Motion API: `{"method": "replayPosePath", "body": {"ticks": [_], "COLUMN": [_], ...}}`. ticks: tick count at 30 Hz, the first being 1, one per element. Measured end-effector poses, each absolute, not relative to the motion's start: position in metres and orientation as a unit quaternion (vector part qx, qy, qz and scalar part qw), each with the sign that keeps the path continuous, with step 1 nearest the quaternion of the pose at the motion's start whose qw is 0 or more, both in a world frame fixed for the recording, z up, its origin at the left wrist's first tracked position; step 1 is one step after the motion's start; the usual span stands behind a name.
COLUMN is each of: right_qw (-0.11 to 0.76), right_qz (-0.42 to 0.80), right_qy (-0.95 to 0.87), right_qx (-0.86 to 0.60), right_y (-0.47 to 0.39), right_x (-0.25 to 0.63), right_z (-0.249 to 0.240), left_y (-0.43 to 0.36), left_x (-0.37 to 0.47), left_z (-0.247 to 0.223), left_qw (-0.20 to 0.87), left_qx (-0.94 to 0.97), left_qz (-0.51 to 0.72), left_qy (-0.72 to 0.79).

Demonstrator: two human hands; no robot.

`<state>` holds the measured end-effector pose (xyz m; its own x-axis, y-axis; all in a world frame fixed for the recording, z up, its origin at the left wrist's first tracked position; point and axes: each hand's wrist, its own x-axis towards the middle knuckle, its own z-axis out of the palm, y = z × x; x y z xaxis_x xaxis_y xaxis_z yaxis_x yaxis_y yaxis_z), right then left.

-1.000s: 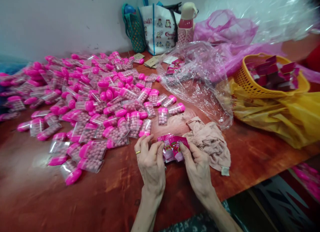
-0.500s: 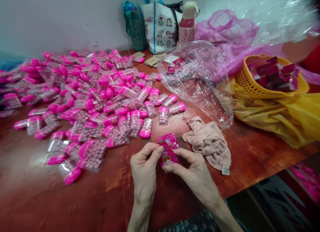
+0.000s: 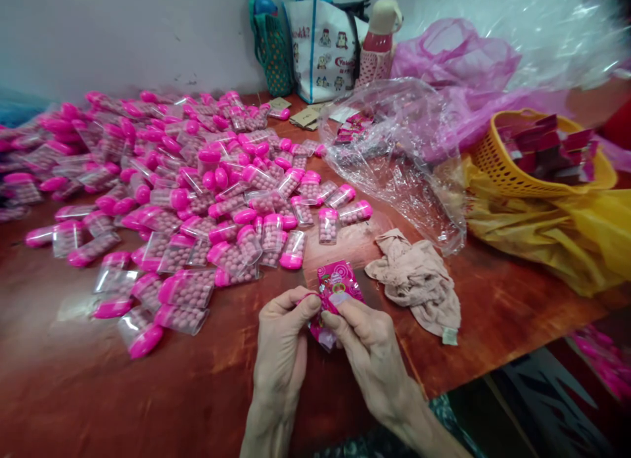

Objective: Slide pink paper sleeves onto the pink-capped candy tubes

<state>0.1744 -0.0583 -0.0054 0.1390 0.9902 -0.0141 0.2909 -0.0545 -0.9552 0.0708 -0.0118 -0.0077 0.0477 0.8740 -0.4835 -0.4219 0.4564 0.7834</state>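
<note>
Wrapping, pink and shiny (light, bendy and slippery, I'd guess; best held by its edges), is pinched in the left hand and right hand over the table, near a crumpled cloth.

1. The thin magenta printed film packaging is looking glossy and smooth.
2. The small, flat, clear plastic bottles with bright pink caps are shining, their surfaces looking smooth.
3. The crumpled beige cloth rag is looking matt and rough.
4. The broad reddish-brown worktop, apparently wood, is showing a smooth sheen.
5. The oval yellow perforated basket is looking like smooth plastic.
6. The crumpled clear plastic bag is glinting along its wrinkles.
</note>
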Motion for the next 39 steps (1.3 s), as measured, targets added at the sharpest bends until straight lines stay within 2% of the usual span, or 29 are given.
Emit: {"method": "replayPosePath", "body": {"ticks": [8, 12, 17, 21, 23, 30, 34, 39], "right_qw": [0.446, 0.459, 0.449, 0.442, 0.435, 0.398, 0.391, 0.386], "right_qz": [0.471, 0.440, 0.368, 0.356, 0.352, 0.380, 0.391, 0.395], "right_qy": [-0.453, -0.450, -0.535, -0.552, -0.558, -0.580, -0.586, -0.580], "right_qx": [-0.612, -0.627, -0.614, -0.611, -0.612, -0.601, -0.592, -0.598], "right_y": [-0.057, -0.057, -0.057, -0.059, -0.060, -0.058, -0.059, -0.059], "right_x": [0.173, 0.171, 0.171, 0.170, 0.170, 0.171, 0.167, 0.164], "right_z": [-0.008, -0.010, -0.010, -0.013, -0.015, -0.013, -0.010, -0.009], "left_y": [-0.011, -0.016, -0.023, -0.025, -0.024, -0.016, -0.017, -0.016], "left_x": [0.065, 0.062, 0.060, 0.057, 0.053, 0.032, 0.025, 0.016], "left_z": [-0.012, -0.017, -0.014, -0.011, -0.011, -0.001, -0.001, -0.005], "left_qw": [0.662, 0.592, 0.497, 0.447, 0.465, 0.640, 0.605, 0.542], "left_qx": [0.228, 0.304, 0.374, 0.430, 0.456, 0.425, 0.437, 0.542], "left_qz": [0.497, 0.531, 0.521, 0.550, 0.546, 0.476, 0.482, 0.447], "left_qy": [0.513, 0.525, 0.585, 0.559, 0.527, 0.428, 0.459, 0.461]}}
